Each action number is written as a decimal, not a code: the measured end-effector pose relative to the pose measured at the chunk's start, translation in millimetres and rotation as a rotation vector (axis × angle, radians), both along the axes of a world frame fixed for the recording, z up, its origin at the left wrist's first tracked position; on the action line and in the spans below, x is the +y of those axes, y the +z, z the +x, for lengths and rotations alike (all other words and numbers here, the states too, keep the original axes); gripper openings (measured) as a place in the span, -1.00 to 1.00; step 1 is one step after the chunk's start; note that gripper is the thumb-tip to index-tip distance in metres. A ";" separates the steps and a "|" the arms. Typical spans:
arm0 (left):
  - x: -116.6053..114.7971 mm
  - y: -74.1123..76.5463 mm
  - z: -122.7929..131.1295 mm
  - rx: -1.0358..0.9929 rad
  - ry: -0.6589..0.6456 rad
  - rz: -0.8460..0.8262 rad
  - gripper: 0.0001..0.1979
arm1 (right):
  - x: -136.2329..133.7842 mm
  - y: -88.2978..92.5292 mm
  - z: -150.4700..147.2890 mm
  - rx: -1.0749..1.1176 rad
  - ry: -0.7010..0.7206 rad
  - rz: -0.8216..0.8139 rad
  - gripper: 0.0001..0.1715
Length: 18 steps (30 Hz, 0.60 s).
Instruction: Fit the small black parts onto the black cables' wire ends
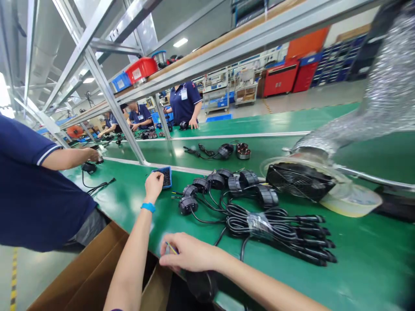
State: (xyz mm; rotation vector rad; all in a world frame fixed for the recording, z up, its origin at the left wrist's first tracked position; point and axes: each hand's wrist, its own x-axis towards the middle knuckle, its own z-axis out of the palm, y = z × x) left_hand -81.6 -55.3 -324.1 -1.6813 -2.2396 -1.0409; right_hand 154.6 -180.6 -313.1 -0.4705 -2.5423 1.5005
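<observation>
I see floor (35, 270) beside a box (87, 270) by the green table (363, 242)'s edge. Right hand (183, 252) pinches a wire (172, 248); left hand (154, 183), at a blue bin (170, 183), I can't tell.

blue tray (170, 178); black housings (188, 205); green tabletop (366, 255); blue wristband (148, 207)

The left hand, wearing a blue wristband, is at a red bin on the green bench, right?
No: the bin is blue, as the head view shows. The left hand, wearing a blue wristband, is at it on the green bench.
</observation>
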 end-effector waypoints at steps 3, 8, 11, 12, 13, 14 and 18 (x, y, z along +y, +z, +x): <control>25.5 6.0 -12.1 0.047 -0.075 -0.159 -0.83 | 8.4 -2.0 4.8 -0.029 0.211 -0.355 -0.79; 47.4 -2.2 -20.0 0.074 -0.121 -0.272 -0.85 | 20.9 -3.9 1.6 0.155 -0.134 -0.286 -0.36; 48.7 -11.9 -22.0 0.056 -0.110 -0.225 -0.86 | 30.5 -6.8 2.5 0.262 -0.300 -0.206 -0.30; 48.6 -15.2 -22.5 0.045 -0.104 -0.197 -0.85 | 34.1 -9.0 3.1 0.300 -0.345 -0.188 -0.28; 48.4 -18.5 -23.0 0.031 -0.097 -0.166 -0.84 | 37.8 -11.6 3.5 0.338 -0.387 -0.177 -0.25; 48.2 -21.6 -23.5 0.015 -0.090 -0.132 -0.84 | 41.4 -14.7 3.5 0.374 -0.429 -0.176 -0.22; 48.6 -30.8 -25.3 -0.060 -0.078 0.001 -0.84 | 51.8 -26.4 -0.6 0.439 -0.506 -0.213 -0.19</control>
